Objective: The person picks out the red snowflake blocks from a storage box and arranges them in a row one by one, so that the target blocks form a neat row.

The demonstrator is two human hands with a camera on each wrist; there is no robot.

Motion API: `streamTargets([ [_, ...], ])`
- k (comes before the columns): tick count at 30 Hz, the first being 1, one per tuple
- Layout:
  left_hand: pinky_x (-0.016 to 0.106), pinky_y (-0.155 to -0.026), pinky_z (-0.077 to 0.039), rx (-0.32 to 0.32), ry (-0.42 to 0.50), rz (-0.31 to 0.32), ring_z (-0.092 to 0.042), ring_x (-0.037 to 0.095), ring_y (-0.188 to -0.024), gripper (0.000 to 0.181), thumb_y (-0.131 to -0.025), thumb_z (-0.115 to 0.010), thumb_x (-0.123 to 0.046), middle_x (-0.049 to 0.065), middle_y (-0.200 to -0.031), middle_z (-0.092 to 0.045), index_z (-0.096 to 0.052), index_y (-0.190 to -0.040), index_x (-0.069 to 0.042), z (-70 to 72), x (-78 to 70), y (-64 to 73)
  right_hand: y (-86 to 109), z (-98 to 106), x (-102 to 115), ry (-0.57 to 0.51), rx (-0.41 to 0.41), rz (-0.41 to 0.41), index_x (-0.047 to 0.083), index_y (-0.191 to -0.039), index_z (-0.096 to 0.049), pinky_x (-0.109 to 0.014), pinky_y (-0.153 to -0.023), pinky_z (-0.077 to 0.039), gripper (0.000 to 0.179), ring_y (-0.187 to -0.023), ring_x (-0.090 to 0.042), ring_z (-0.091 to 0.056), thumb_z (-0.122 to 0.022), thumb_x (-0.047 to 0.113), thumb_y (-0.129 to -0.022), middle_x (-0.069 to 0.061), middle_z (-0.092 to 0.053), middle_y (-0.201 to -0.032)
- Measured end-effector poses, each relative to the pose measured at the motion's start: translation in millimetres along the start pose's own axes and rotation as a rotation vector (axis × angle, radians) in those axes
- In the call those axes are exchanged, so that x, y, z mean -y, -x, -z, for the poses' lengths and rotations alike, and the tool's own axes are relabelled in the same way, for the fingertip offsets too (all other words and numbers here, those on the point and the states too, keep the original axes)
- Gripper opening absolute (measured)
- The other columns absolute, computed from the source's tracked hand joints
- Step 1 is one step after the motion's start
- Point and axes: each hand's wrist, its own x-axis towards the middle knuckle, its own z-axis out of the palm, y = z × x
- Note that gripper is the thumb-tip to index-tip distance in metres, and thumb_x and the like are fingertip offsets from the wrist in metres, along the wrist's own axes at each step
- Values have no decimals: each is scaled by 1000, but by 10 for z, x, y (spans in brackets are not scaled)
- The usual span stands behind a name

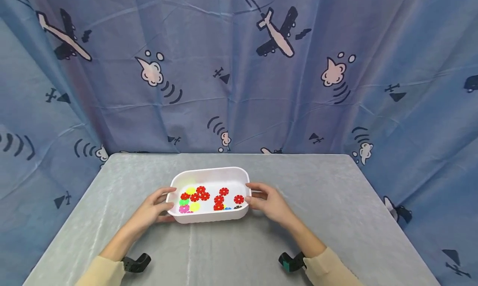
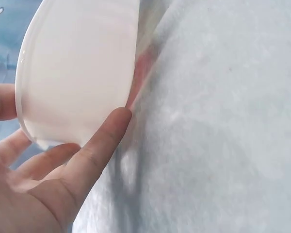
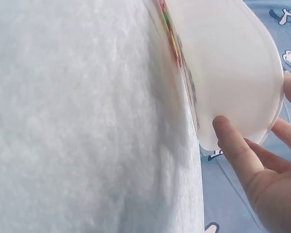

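Note:
A white plastic tray [image 1: 209, 217] with rounded corners is held between my two hands, close over the table near its middle. Inside lie several notched plastic discs: red ones [image 1: 204, 196], yellow [image 1: 194, 206], green [image 1: 184, 202] and pink [image 1: 184, 209], with a bit of blue by the near wall. My left hand [image 1: 151, 209] grips the tray's left end, a finger low against the wall [image 2: 82, 63] in the left wrist view. At the opposite end my right hand [image 1: 272, 203] grips likewise, one fingertip low on the wall [image 3: 233, 73] in the right wrist view.
A grey cloth-covered table [image 1: 317, 186] spreads around the tray. Blue curtain [image 1: 239, 70] printed with planes hangs behind it and along both sides. Each wrist wears a black device, one by the left sleeve [image 1: 101, 271] and one by the right sleeve [image 1: 330, 269].

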Motion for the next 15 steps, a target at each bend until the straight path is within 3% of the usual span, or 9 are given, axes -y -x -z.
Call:
streamTargets([
  [10, 45, -89, -59, 29, -43, -20, -58, 38, -122, 58, -101, -56, -7, 26, -164, -17, -33, -154, -2, 58, 62, 76, -14, -42, -34, 88, 17, 13, -5, -140, -54, -43, -93, -57, 54, -125, -43, -57, -72, 18, -96, -29, -52, -142],
  [15, 43, -88, -60, 10, -87, -11, -56, 38, -124, 55, -102, -55, -6, 24, -163, -19, -35, -153, -4, 33, 77, 101, -32, -36, -44, 131, 21, 35, -6, -140, -54, -44, -95, -56, 53, -123, -44, -58, -72, 18, -96, -29, -53, -141],
])
